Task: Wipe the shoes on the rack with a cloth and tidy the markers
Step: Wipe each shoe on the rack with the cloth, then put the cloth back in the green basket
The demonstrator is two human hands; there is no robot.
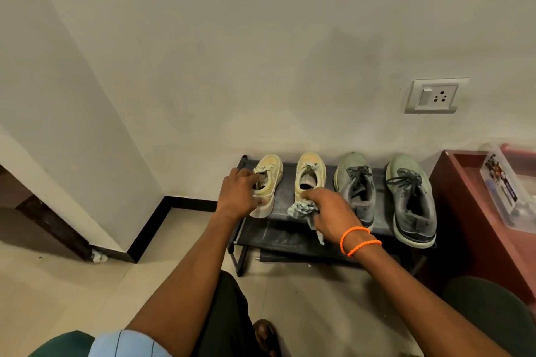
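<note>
Four shoes stand in a row on a low black rack (pixel 290 240) against the wall. My left hand (pixel 239 194) grips the leftmost cream shoe (pixel 271 174) at its opening, fingers inside the collar. My right hand (pixel 330 211) holds a crumpled grey-white cloth (pixel 301 209) against the heel of the second cream shoe (pixel 310 168). To the right sit two grey-green sneakers (pixel 355 182) (pixel 412 194) with dark laces. No markers can be made out.
A dark red cabinet (pixel 464 197) stands right of the rack with a clear plastic box (pixel 507 188) on it. A wall socket (pixel 435 95) is above. A wall corner with black skirting lies to the left. My knees and a foot show below.
</note>
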